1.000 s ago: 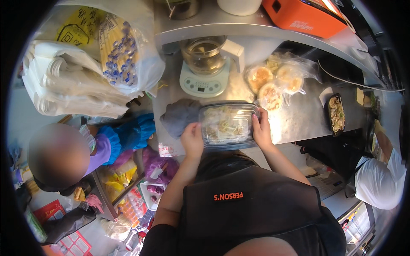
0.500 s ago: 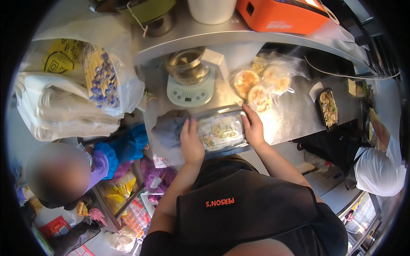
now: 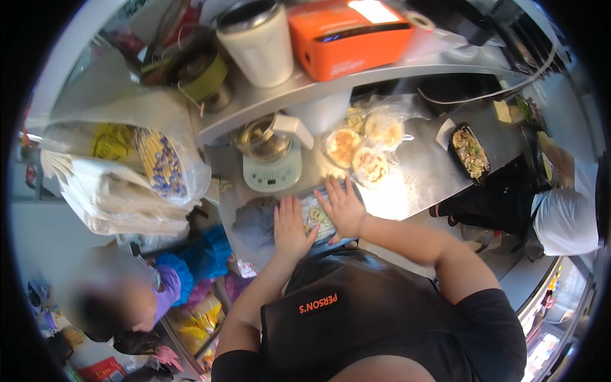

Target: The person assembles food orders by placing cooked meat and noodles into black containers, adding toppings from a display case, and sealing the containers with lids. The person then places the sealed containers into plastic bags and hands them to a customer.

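While both flat open hands, left hand [image 3: 291,228], right hand [image 3: 344,209], press food tray [image 3: 316,216], steel counter [image 3: 414,178]

— How is the light?
— Bright and even, coming from above. The steel worktop [image 3: 414,178] throws a strong white glare just right of the hands, and the top of the orange box [image 3: 347,35] is washed out.
— Sharpness?
— Soft throughout; the middle is clearest, and one patch at lower left is blurred.
— Edges?
— The shelf [image 3: 331,83] bends into a curve, and a black ring frames everything.
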The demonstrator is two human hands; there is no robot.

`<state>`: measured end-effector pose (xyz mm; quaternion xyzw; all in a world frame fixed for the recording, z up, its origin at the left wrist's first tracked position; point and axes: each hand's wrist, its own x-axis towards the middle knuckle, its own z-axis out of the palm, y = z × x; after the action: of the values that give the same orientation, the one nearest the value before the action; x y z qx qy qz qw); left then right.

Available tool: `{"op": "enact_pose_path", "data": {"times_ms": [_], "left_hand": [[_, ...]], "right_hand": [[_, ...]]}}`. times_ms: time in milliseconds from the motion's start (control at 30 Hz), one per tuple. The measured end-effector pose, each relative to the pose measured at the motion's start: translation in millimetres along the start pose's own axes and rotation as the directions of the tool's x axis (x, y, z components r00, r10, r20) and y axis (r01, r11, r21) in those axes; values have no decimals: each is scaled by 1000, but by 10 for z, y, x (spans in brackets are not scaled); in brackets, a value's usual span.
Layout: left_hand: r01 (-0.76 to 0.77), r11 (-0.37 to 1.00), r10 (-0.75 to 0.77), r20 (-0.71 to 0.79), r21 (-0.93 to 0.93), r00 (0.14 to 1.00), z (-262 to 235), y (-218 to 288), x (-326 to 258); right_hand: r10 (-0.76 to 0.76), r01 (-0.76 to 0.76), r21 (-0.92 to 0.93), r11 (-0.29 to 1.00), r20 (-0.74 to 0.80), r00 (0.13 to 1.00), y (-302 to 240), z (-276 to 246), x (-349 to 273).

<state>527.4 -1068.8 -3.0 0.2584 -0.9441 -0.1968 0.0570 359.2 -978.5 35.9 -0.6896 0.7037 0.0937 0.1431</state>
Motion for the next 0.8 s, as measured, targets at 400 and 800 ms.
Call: {"op": "enact_pose_path", "data": {"times_ms": [400,800], "left_hand": [[-362,918,390,-191,164,901,-657,1036,2187],[-637,672,724,-517,379,456,-701,1199,1619]], "right_hand": [[507,-262,576,774,-318,801,-14,527,-1010],[989,-464,880,103,-38,146,1282,1818,-2681]]}}
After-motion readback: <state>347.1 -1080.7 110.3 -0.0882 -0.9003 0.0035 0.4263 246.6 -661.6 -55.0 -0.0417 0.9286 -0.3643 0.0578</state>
